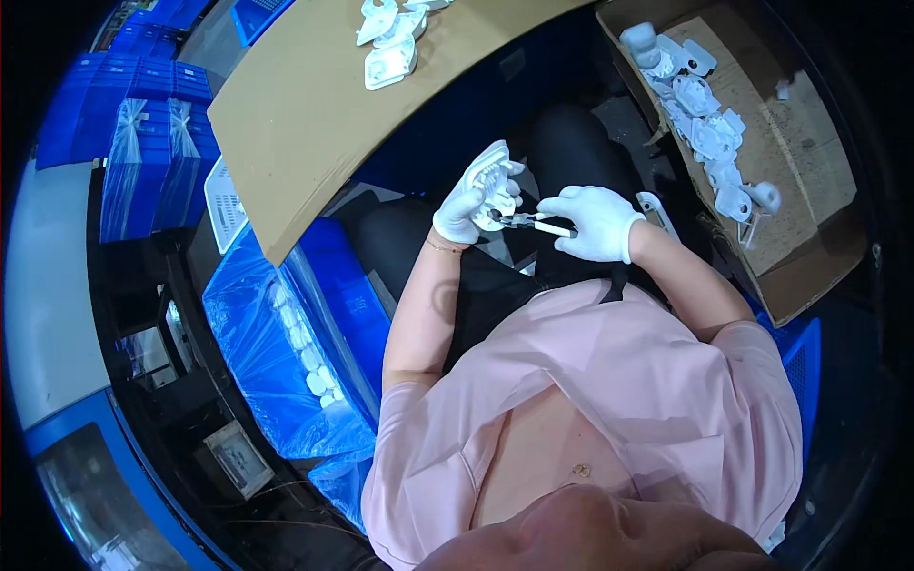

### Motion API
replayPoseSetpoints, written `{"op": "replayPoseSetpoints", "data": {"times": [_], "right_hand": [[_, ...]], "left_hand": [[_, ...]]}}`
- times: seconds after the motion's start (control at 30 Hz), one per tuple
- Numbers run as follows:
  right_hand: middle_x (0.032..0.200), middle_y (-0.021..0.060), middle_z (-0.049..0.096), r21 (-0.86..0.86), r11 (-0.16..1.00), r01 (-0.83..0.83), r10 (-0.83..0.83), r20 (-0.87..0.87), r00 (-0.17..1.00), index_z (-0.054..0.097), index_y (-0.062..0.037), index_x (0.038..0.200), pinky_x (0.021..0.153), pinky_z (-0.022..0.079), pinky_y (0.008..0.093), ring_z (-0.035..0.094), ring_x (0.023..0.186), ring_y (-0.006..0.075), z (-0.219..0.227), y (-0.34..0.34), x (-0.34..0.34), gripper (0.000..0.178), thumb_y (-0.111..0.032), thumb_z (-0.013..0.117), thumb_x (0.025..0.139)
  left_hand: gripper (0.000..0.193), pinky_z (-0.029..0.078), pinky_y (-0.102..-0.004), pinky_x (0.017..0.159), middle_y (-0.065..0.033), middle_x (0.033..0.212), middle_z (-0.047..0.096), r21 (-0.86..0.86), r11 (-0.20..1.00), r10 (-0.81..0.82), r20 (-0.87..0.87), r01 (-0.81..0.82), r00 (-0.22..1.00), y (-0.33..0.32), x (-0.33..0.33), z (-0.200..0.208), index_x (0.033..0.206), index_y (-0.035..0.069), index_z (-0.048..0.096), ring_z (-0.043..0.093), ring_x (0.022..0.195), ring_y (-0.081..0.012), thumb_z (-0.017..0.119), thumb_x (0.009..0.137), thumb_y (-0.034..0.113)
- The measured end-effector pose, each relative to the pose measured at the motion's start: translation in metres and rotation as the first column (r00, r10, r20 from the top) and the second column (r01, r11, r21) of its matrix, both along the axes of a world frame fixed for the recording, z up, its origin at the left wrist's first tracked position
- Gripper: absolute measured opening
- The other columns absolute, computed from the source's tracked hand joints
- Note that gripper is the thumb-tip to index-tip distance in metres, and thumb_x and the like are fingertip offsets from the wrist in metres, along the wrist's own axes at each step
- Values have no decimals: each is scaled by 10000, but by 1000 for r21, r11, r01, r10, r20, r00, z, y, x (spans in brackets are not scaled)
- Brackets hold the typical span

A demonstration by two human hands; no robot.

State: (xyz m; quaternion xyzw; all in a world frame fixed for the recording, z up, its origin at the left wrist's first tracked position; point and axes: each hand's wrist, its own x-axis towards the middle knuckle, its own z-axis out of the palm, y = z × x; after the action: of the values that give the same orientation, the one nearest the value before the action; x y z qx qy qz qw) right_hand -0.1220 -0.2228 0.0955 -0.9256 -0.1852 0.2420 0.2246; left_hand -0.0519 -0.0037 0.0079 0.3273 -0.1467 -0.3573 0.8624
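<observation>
In front of my lap, my left hand (457, 218), in a white glove, holds up a white moulded plastic part (492, 179) with ribs and openings. My right hand (600, 225), gloved too, is closed round a pair of pliers (555, 228) with pale handles. The dark jaws of the pliers meet the lower edge of the plastic part, beside my left fingers. Whether the jaws are biting on the plastic is too small to tell.
Several similar white parts (390, 65) lie on the tan tabletop (286, 124) ahead. At right, a cardboard box (809, 157) holds more white pieces (712, 135). A blue crate lined with plastic film (243, 314) at left contains white parts (314, 366). Blue crates (143, 176) stand stacked far left.
</observation>
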Motion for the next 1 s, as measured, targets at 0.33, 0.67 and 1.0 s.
{"op": "replayPoseSetpoints", "data": {"times": [0.33,0.67,1.0], "right_hand": [[980,129,627,-18,1000,-23,23,23,999,622,-110,1149,851,486,396,616,944,307,-7,2,-1,377,-207,642,786],[985,149,632,-79,997,-18,17,-17,1000,633,-101,1128,827,494,412,625,926,321,-3,14,-2,317,-158,583,821],[1004,155,642,-249,967,-57,51,-31,998,626,-92,1141,788,514,432,642,918,339,-6,27,-1,314,-83,536,840]], "left_hand": [[951,496,-313,901,-116,1271,535,120,993,2,23,-5,1000,3,-2,0,1455,35,314,601,1007,-175,780,658,262],[873,457,-208,715,-58,1162,559,256,966,23,89,-45,996,2,-7,0,1448,44,344,558,880,-106,734,676,161],[832,386,-169,604,-14,1082,561,374,922,39,166,-99,985,-4,-10,-1,1430,68,392,494,794,-62,749,682,138]]}}
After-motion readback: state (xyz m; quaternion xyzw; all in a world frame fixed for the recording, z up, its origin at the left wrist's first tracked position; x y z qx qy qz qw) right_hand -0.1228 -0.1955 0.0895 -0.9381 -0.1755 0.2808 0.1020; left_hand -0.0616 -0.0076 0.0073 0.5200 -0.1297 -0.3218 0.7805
